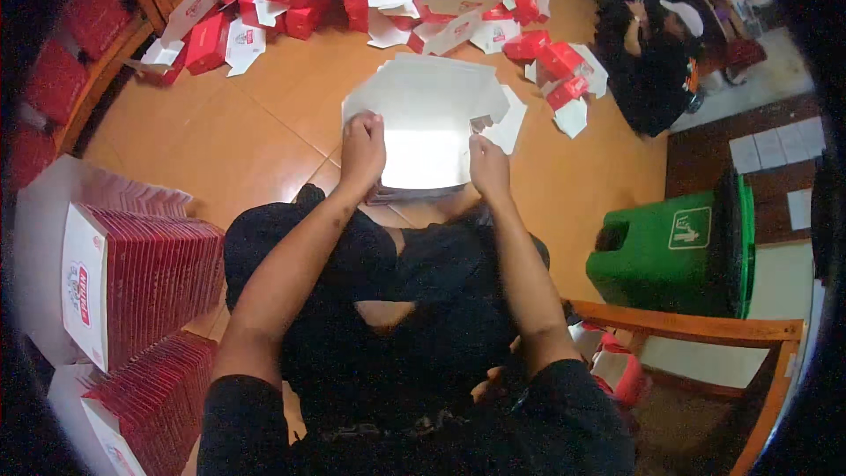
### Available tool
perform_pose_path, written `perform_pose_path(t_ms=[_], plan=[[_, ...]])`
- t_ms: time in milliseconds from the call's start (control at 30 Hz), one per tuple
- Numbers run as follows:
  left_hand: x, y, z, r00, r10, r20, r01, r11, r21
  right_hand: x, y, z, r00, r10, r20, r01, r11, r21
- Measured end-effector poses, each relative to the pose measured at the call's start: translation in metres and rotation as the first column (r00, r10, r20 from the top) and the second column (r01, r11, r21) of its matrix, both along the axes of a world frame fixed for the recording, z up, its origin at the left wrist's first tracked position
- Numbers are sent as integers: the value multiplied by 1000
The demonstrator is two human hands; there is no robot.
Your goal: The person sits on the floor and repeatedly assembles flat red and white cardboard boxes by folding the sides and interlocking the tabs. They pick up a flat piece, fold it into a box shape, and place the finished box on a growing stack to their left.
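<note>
A white cardboard box blank lies level in front of my crossed legs, its plain side up and bright with glare near the front. More sheets seem to lie beneath it, their edges showing at the back and at the right. At its left edge my left hand is closed, with the fingers curled round the board. My right hand grips the right edge near a cut notch. Both hands' fingertips are partly hidden.
Folded red and white boxes lie heaped across the tiled floor ahead. Tight rows of flattened red cartons stand at my left. To the right are a green bin, a wooden frame and another person in dark clothes.
</note>
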State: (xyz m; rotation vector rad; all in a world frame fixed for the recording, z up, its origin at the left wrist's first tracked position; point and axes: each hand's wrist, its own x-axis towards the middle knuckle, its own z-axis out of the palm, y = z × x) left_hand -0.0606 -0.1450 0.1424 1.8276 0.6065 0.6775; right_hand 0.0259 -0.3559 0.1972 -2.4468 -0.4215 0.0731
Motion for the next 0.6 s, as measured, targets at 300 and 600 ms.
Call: perform_pose_path(t_ms=[300, 600], plan=[[-22, 2, 12, 989, -130, -70, 128, 991, -34, 64, -50, 1, 854, -59, -516, 320, 843, 433], [-71, -33, 28, 952, -241, -187, 154, 909, -387, 145, -63, -75, 768, -627, 131, 624, 778, 72]])
